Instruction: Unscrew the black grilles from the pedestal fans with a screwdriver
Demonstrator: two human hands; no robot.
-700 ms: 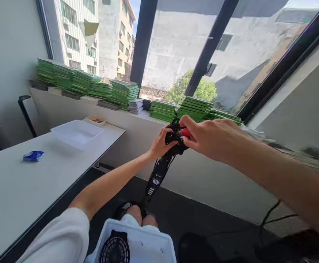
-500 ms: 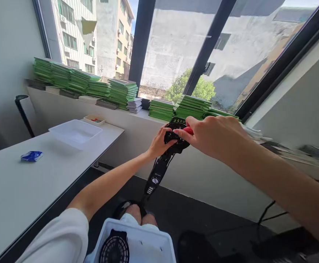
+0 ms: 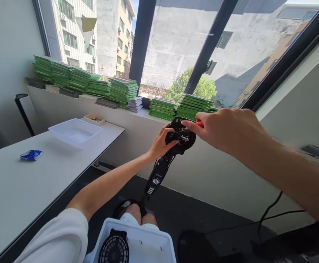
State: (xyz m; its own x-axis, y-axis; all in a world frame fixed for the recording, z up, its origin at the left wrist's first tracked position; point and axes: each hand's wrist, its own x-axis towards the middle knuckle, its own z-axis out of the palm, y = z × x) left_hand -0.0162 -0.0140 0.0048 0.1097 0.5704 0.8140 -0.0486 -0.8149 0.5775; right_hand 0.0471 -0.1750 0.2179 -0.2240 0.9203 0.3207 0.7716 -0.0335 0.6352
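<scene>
My left hand is closed round the left side of a black fan head, its thumb near the middle. The head's inner parts are exposed, and a black stem with a round dial runs down from it. In my right hand, held at the head's upper right, is a red-handled screwdriver. The screwdriver's shaft points left into the head; where its tip lands I cannot make out. A white bin sits on my lap with a round black fan grille and small dark pieces inside.
To the left, a white table carries a clear plastic tray, a small box with red bits and a blue packet. Stacks of green panels line the windowsill. A black cable hangs at the right.
My right hand has drawn to the right and slightly up with the screwdriver, uncovering more of the fan head. My left hand keeps its hold almost unmoved.
</scene>
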